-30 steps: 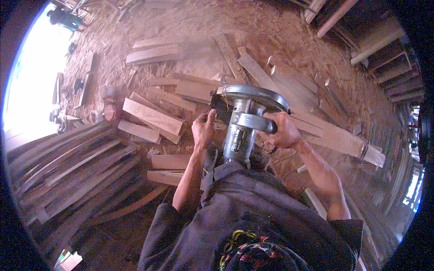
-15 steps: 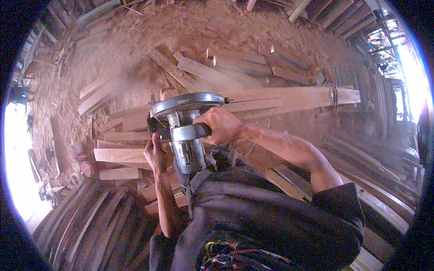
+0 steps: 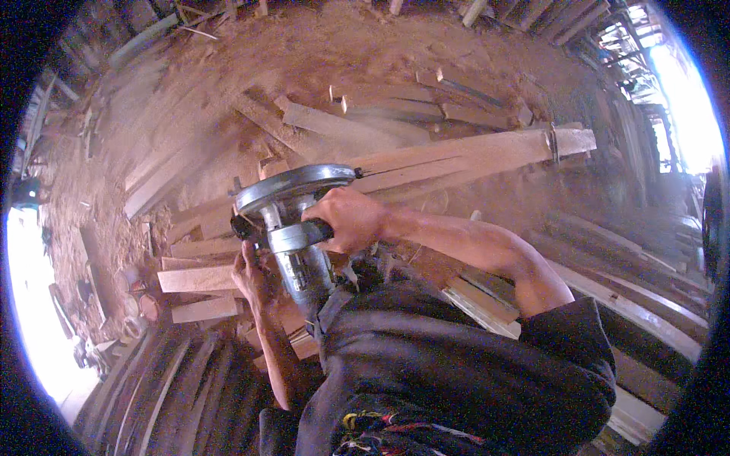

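"Fingers first: what is the right hand (image 3: 350, 219) doing?"

"It's curled closed around the dark handle (image 3: 325, 230) of a grey metal power tool (image 3: 298, 262). On the tool's other side is the left hand (image 3: 257, 283), thumb pointing up by a black knob (image 3: 243, 226). Whether those fingers grip anything, I cannot tell."

"Any containers?"

"Two round ones, well out to the left of the left fingers: a reddish pail (image 3: 148, 308) and a duller pail (image 3: 131, 281) just past it. What they hold is too blurred to make out."

"And where exactly is the tool?"

"Between the two hands, its barrel running back toward the body, its round guard (image 3: 296, 182) just beyond the right knuckles. Off to the right of those fingers stretches a long board (image 3: 502, 152), with a dark line along part of it and a dark band (image 3: 553, 144) near its far end."

"Surface and room?"

"Brown, dusty ground (image 3: 365, 53) spreads beyond both hands. Pale wood pieces (image 3: 199, 280) lie just left of the left fingers, stacked planks (image 3: 163, 395) nearer the body on that side, and a bright opening (image 3: 30, 304) glares farther left."
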`<state>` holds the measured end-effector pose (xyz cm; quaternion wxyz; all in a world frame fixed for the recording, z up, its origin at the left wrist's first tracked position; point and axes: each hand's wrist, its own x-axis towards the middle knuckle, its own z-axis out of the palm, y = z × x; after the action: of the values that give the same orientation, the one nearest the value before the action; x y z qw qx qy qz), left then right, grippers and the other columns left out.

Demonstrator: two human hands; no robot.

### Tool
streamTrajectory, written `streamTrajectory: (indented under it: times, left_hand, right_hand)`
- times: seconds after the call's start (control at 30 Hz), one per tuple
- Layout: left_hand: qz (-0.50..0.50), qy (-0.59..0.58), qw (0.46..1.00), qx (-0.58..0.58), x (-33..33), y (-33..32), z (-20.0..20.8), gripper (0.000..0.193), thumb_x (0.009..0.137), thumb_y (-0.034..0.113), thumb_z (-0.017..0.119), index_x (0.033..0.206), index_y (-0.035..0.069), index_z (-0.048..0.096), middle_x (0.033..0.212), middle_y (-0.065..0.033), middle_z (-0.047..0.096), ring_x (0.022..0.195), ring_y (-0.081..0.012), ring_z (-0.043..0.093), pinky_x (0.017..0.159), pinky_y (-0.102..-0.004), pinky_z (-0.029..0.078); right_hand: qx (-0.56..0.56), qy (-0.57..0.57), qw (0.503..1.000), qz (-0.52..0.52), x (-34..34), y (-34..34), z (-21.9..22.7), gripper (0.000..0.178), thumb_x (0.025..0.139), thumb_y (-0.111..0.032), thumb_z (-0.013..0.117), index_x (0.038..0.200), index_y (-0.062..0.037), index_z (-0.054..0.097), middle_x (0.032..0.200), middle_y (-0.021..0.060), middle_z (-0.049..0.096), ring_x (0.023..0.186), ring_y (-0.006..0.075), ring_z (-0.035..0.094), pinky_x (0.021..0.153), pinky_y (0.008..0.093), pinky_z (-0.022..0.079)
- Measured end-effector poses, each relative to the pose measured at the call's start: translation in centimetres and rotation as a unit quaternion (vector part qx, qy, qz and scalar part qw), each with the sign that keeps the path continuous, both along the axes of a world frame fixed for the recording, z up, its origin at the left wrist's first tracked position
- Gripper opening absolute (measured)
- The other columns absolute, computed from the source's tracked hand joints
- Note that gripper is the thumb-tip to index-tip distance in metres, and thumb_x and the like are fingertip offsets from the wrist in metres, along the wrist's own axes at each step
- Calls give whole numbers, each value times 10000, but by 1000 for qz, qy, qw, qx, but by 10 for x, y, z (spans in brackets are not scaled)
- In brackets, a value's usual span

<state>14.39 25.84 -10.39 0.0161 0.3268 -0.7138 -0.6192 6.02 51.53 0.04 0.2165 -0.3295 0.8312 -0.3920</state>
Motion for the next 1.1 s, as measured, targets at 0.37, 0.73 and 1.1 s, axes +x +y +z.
streamTrajectory:
  times: [0.37,0.73,1.1]
  left_hand:
    - [-43,1,998,-40,5,-13,-13,538,1025,538,601,779,60,633,566,11,537,476,-79,465,447,-283,334]
    - [-48,-7,998,-45,3,-12,-10,531,1021,538,605,821,49,658,602,6,550,517,-83,479,475,-273,353]
    - [-19,-29,999,-11,6,-22,-21,538,985,470,681,970,-65,724,704,-76,659,635,-133,581,566,-347,477]
  right_hand:
    - [-10,14,1000,-15,2,-1,-2,385,719,-185,788,1073,-45,737,888,228,729,882,417,711,820,495,562]
    - [-22,70,996,-45,7,0,-20,354,720,-225,791,1021,-48,735,876,229,722,866,416,711,791,505,557]
    - [-7,23,1000,1,0,-2,-6,412,733,-272,815,1054,-29,731,927,221,736,868,396,724,812,478,574]
